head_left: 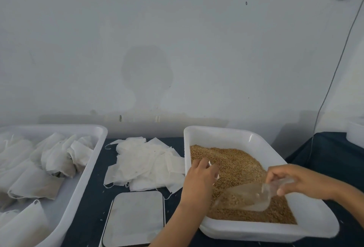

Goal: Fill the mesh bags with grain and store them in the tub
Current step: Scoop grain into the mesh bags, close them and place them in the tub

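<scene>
A white tray (226, 132) at the right holds brown grain (236, 160). My right hand (291, 181) grips the handle of a clear plastic scoop (246, 197) that lies low in the grain. My left hand (201, 174) hovers over the tray's left side and pinches a small piece of white mesh bag (213, 170), mostly hidden by the fingers. A heap of empty white mesh bags (145, 164) lies on the dark table between the trays. The big white tub (94, 154) at the left holds several filled bags (53, 158).
A flat white scale (136, 217) sits at the table's front, between tub and tray. The dark tablecloth (325, 154) runs right to a white container (356, 134). A thin cable (332, 79) hangs down the pale wall behind.
</scene>
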{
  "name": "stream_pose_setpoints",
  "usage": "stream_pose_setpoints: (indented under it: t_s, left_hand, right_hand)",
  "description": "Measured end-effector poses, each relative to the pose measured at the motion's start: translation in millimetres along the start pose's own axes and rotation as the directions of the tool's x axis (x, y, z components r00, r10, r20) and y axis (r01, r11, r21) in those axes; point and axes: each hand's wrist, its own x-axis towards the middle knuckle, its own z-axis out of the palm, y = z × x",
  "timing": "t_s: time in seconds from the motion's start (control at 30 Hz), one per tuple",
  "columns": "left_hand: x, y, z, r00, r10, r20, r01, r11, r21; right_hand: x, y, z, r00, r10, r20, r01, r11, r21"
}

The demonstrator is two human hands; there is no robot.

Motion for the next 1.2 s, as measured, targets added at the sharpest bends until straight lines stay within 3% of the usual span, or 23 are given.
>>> stream_pose_setpoints:
  t_s: [0.27,0.57,0.8,1.03,1.1,1.2]
  left_hand:
    - [4.4,-1.6,1.4,0.994,0.024,0.103,-0.014,0.995,-0.097]
    - [5.1,0.2,0.9,0.985,0.108,0.136,-0.089,0.987,-0.136]
    - [4.4,-0.3,0.6,0.985,0.135,0.108,-0.121,0.985,-0.126]
    - [6.3,-1.6,-0.2,0.985,0.119,0.127,-0.104,0.988,-0.117]
    - [5.6,-2.0,0.3,0.985,0.125,0.121,-0.112,0.988,-0.106]
    - [4.1,-1.7,0.5,0.987,0.121,0.102,-0.112,0.989,-0.097]
  right_hand:
    - [-12.4,-0.1,-20.4,0.98,0.026,-0.196,-0.032,0.999,-0.029]
    - [1.8,-37.9,-35.4,0.964,0.07,-0.256,-0.165,0.913,-0.372]
    - [10.5,-75.2,-46.5,0.963,-0.008,-0.27,-0.172,0.753,-0.636]
    - [16.6,-96.0,-45.4,0.916,-0.301,-0.267,-0.151,0.358,-0.921]
    - [14.3,-97.2,-44.1,0.91,-0.316,-0.269,-0.17,0.309,-0.936]
    - [7.6,-91.7,-43.2,0.913,-0.237,-0.333,-0.247,0.33,-0.911]
